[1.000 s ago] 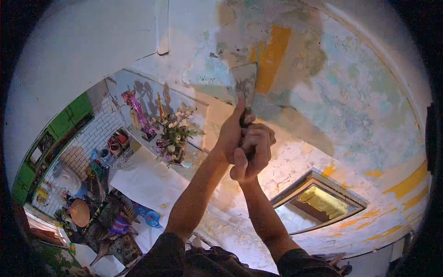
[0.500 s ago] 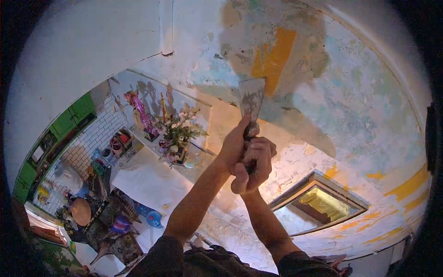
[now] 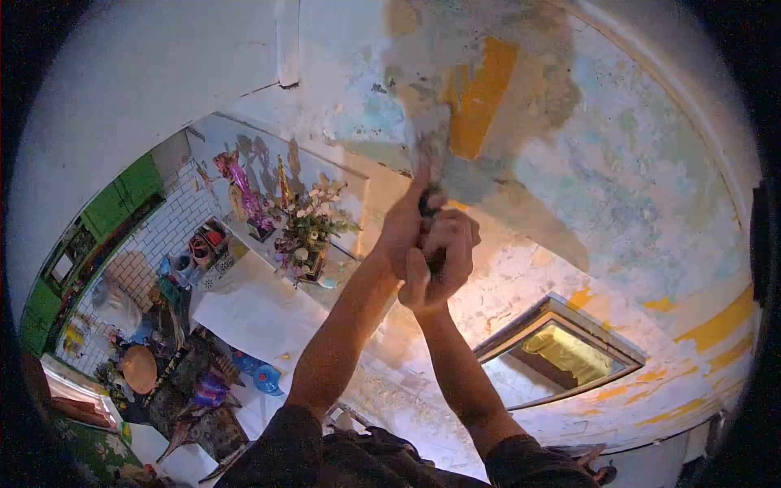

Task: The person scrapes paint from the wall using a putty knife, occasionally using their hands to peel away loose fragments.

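Both my hands grip one scraper (image 3: 429, 140), raised to the patchy wall (image 3: 618, 187) with its peeling paint. My left hand (image 3: 403, 228) is wrapped round the handle, its thumb or finger stretched up toward the blade. Just below and to the right, my right hand (image 3: 445, 256) is closed round the lower part of the handle. The blade is blurred and lies beside an orange patch (image 3: 484, 102) on the wall. Most of the dark handle is hidden by my fingers.
A framed opening (image 3: 561, 350) is at the lower right. To the left are a flower arrangement (image 3: 317, 220), a pink wrapped figure (image 3: 236, 179), a white sheet-like surface (image 3: 244, 305), green cabinets (image 3: 122, 195), a blue object (image 3: 267, 378) and a round brown-topped stool (image 3: 139, 369).
My hands and the scraper have moved up and slightly left along the wall. The blade now looks blurred. The whole view has shifted a little.
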Motion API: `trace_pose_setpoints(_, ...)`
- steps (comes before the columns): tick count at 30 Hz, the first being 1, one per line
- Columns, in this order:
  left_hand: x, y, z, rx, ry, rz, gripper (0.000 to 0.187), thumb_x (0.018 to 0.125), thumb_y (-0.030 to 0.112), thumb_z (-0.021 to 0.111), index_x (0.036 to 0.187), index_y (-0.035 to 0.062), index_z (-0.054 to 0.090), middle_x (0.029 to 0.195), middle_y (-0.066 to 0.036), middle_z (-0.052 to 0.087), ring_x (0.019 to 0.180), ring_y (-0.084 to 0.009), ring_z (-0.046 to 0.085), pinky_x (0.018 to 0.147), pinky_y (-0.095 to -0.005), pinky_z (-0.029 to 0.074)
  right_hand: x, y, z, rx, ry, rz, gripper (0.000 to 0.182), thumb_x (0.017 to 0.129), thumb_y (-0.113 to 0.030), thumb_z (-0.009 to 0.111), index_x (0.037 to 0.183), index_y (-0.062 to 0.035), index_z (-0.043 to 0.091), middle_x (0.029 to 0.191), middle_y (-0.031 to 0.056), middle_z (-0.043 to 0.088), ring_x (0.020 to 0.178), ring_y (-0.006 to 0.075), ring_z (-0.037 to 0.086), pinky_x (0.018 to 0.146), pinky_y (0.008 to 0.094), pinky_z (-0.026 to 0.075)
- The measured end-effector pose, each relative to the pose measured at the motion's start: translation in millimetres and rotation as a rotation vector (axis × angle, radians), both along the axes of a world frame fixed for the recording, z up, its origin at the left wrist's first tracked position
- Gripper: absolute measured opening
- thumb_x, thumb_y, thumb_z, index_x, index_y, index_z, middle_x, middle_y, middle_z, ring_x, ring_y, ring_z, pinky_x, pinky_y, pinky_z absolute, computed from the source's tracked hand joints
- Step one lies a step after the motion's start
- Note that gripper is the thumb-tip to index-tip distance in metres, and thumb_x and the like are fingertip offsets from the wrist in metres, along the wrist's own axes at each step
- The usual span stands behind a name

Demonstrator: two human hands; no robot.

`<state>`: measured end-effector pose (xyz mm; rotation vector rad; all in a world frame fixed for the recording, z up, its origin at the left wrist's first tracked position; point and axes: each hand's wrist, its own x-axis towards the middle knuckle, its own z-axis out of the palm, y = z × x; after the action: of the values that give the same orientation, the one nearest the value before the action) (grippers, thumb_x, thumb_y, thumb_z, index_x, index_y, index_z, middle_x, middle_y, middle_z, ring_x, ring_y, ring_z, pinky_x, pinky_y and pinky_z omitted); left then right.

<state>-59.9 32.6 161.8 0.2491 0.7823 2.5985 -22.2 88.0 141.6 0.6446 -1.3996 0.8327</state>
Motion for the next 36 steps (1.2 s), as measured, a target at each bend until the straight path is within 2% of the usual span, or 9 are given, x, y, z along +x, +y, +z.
trace_pose_setpoints(3,4,-4,12,0.139,-0.003,-0.089,0.043,0.090,0.048,0.050,0.064,0.0150,0.039,0.052,0.006,0.034,0.041,-0.0061,0.034,0.035,-0.0206,0.027,0,2,4,0.039,-0.014,0.002,0.031,0.075,-0.030,0.053,0.067,-0.0023,0.043,0.069,0.0119,0.046,0.075,0.0296,0.046,0.074,0.0389,0.034)
trace_pose_setpoints(7,8,-1,-3,0.076,-0.071,-0.011,0.044,0.090,0.048,0.049,0.064,0.0147,0.039,0.051,0.005,0.034,0.041,-0.0063,0.033,0.035,-0.0211,0.027,17,-2,-7,-0.010,-0.031,0.016,0.030,0.075,-0.030,0.053,0.065,-0.0029,0.043,0.068,0.0113,0.046,0.075,0.0285,0.046,0.073,0.0384,0.034)
trace_pose_setpoints(9,6,-5,-9,0.152,0.043,-0.247,0.043,0.088,0.049,0.053,0.066,0.0132,0.043,0.051,0.004,0.036,0.041,-0.0101,0.039,0.038,-0.0244,0.035,10,-3,-6,-0.020,-0.012,0.012,0.030,0.075,-0.030,0.053,0.065,-0.0032,0.043,0.067,0.0108,0.045,0.075,0.0281,0.046,0.074,0.0391,0.035)
trace_pose_setpoints(12,10,-11,22,0.164,-0.059,-0.112,0.044,0.088,0.050,0.052,0.065,0.0139,0.042,0.051,0.004,0.036,0.040,-0.0094,0.037,0.037,-0.0231,0.033,-4,-4,10,0.027,0.016,0.054,0.029,0.075,-0.029,0.052,0.065,-0.0032,0.043,0.067,0.0113,0.046,0.071,0.0279,0.045,0.074,0.0389,0.035)
trace_pose_setpoints(19,4,-8,-6,0.088,0.081,-0.232,0.045,0.088,0.051,0.051,0.065,0.0144,0.041,0.051,0.005,0.034,0.040,-0.0078,0.032,0.037,-0.0224,0.027,14,-4,-2,0.000,-0.036,0.010,0.032,0.076,-0.031,0.051,0.064,-0.0032,0.041,0.067,0.0120,0.047,0.073,0.0291,0.047,0.073,0.0384,0.034)
trace_pose_setpoints(20,1,-4,0,0.017,0.023,-0.045,0.045,0.088,0.052,0.050,0.065,0.0142,0.041,0.052,0.004,0.036,0.041,-0.0082,0.035,0.037,-0.0228,0.029,4,-6,-1,-0.032,0.029,0.025,0.033,0.077,-0.031,0.051,0.063,-0.0039,0.041,0.066,0.0110,0.046,0.074,0.0291,0.047,0.073,0.0382,0.034)
trace_pose_setpoints(25,-9,-13,20,0.189,0.089,-0.185,0.045,0.087,0.053,0.052,0.065,0.0142,0.042,0.052,0.002,0.044,0.042,-0.0096,0.041,0.039,-0.0232,0.036,-7,-5,18,0.008,-0.038,0.022,0.033,0.077,-0.032,0.052,0.065,-0.0034,0.043,0.065,0.0104,0.046,0.074,0.0291,0.047,0.076,0.0383,0.034)
trace_pose_setpoints(31,10,-9,-11,-0.058,0.134,-0.067,0.046,0.087,0.053,0.051,0.065,0.0132,0.042,0.052,0.002,0.042,0.040,-0.0083,0.040,0.036,-0.0220,0.033,18,-9,-13,-0.053,0.009,-0.008,0.030,0.072,-0.029,0.051,0.064,-0.0022,0.043,0.066,0.0133,0.047,0.075,0.0306,0.047,0.076,0.0404,0.036)
trace_pose_setpoints(36,14,-6,2,0.129,0.079,-0.210,0.046,0.089,0.052,0.049,0.065,0.0128,0.041,0.051,0.003,0.037,0.040,-0.0079,0.037,0.036,-0.0215,0.032,15,-3,0,-0.024,-0.007,0.017,0.029,0.073,-0.029,0.051,0.063,-0.0026,0.043,0.068,0.0126,0.048,0.078,0.0303,0.048,0.076,0.0399,0.036)
